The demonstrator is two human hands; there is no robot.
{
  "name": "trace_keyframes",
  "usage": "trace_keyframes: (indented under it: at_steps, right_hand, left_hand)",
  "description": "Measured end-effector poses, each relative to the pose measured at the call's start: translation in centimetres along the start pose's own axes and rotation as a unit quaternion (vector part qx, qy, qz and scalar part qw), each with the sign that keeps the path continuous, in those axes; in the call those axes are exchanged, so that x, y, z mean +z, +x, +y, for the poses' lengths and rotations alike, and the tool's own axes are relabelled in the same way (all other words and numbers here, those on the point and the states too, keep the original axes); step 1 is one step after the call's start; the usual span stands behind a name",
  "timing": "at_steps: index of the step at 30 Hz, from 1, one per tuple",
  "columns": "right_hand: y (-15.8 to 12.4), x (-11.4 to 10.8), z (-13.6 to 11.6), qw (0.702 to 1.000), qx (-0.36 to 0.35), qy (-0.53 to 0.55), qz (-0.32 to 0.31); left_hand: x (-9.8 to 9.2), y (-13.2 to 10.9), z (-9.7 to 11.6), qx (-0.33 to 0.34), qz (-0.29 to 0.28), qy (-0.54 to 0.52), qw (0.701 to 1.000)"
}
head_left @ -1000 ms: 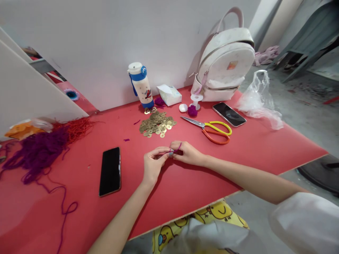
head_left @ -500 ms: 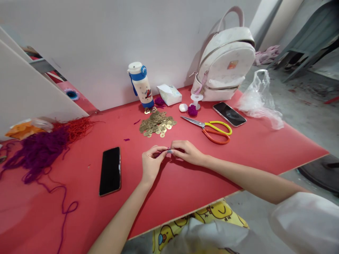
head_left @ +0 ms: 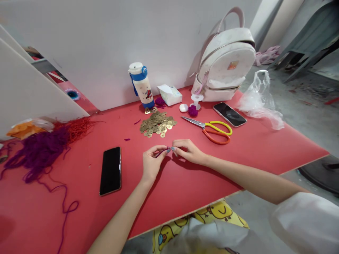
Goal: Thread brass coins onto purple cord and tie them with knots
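Note:
Both hands meet over the red tabletop (head_left: 185,190), fingertips close together. My left hand (head_left: 153,160) pinches a short piece of dark purple yarn (head_left: 159,153) between thumb and fingers. My right hand (head_left: 189,151) pinches at the yarn's right end, thumb against forefinger; the exact spot is too small to make out. Just beyond the hands lies a heap of brass-coloured coins with holes (head_left: 156,123). Scissors (head_left: 212,128) with one yellow and one orange handle rest beyond my right hand.
A black phone (head_left: 110,171) lies left of my left arm; a second phone (head_left: 230,114) is at the right. Purple yarn (head_left: 45,150) is piled at the left. At the back stand a bottle (head_left: 142,86), tissue pack (head_left: 171,96), spool (head_left: 196,100) and white backpack (head_left: 225,67).
My right hand's fingertips have drawn slightly right, opening a small gap from the left ones. The left hand keeps its pinch on the yarn.

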State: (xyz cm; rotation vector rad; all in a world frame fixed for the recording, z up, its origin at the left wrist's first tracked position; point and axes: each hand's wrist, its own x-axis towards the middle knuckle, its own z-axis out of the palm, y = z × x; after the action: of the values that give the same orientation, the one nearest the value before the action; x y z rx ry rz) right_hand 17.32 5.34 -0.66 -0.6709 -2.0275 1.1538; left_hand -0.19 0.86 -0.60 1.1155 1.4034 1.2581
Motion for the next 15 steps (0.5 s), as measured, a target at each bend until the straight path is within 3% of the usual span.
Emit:
trace_keyframes:
  at_steps: [15]
  right_hand:
    - [0.01,-0.36,-0.42,0.999,0.024,0.017,0.028]
  left_hand:
    - [-0.25,-0.09,0.53,0.005,0.019,0.006,1.0]
